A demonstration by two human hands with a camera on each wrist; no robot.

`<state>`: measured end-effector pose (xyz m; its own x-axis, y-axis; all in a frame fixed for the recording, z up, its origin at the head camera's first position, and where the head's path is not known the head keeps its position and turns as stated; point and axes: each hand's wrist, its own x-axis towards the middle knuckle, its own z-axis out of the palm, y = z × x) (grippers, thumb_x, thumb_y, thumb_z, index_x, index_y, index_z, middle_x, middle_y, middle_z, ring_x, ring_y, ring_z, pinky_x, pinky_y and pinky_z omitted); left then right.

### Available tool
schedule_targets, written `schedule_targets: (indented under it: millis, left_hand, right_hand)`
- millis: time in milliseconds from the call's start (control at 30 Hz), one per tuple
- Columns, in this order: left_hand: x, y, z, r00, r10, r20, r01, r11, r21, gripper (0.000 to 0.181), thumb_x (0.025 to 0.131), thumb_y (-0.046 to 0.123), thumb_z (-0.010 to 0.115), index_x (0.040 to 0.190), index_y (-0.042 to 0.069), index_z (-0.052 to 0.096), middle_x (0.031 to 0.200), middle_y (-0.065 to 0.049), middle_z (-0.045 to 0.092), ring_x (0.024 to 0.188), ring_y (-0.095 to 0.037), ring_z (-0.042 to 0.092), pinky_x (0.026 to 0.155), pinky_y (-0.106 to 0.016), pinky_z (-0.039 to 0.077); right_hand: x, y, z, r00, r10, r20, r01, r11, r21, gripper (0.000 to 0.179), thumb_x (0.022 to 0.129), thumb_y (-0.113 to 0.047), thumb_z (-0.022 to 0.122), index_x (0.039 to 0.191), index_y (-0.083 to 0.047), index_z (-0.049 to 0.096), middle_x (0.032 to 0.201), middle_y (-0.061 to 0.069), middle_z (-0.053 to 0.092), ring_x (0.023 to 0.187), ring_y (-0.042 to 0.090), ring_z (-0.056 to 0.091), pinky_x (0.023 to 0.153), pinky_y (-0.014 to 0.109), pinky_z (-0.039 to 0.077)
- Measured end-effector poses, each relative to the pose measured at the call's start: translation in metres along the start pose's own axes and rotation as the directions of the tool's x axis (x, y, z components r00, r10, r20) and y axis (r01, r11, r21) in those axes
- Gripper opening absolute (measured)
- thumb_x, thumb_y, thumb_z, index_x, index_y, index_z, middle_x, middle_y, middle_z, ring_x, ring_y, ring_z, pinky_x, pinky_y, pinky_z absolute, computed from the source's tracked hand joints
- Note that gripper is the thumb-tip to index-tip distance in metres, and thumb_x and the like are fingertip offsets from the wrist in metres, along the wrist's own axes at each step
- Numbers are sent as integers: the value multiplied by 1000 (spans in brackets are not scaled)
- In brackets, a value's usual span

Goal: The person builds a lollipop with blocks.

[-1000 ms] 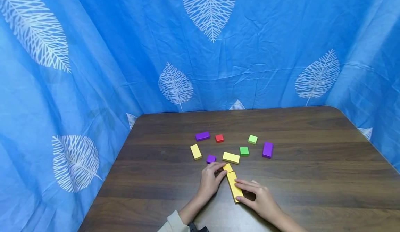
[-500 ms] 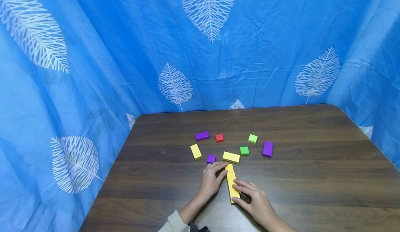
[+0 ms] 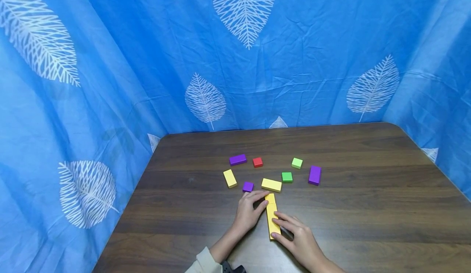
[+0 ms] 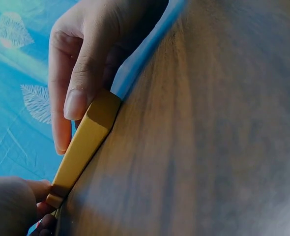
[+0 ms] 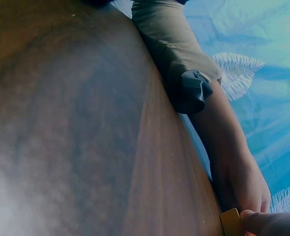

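Two yellow blocks lie end to end on the table in the head view. My left hand pinches the short yellow block at the far end between thumb and fingers. My right hand holds the long yellow block by its sides, nearer the front. The short block's near end meets the long block's far end. In the left wrist view the long block's side faces the camera, lying flat on the wood. Only a corner of yellow block shows in the right wrist view.
Beyond the hands lie yellow blocks, purple blocks, a red block, a green block and a light green block. A blue leaf-print curtain surrounds the wooden table.
The right hand has moved left, swinging the long yellow block's near end left. The short yellow block has turned slightly, and the two now line up straighter. The left hand has barely moved.
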<state>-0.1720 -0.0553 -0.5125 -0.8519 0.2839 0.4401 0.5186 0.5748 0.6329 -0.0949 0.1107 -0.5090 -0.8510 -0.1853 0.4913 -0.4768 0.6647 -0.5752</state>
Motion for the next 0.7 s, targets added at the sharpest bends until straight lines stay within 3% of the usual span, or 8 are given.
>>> schedule_targets:
  millis: [367,700]
  left_hand:
    - [-1,-1,1,1000,-2,0,2,1000,-4,26,85,16,66,110,10,69,105,1,66,96,-16,57,82,-30,45]
    - [-1,0,1,1000,13,-16,-13,1000,13,26,84,15,67,109,11,69,104,1,67,95,-15,57,80,-28,45]
  right_hand:
    - [-3,-1,0,999,29,38,-28,999,-25,36,68,-21,82,100,-10,73,114,1,64,99,18,62,78,37,52]
    - [-2,-2,0,999,19,26,-18,1000,-17,35,67,-21,83,98,-10,73,112,0,65,100,15,61,78,33,52]
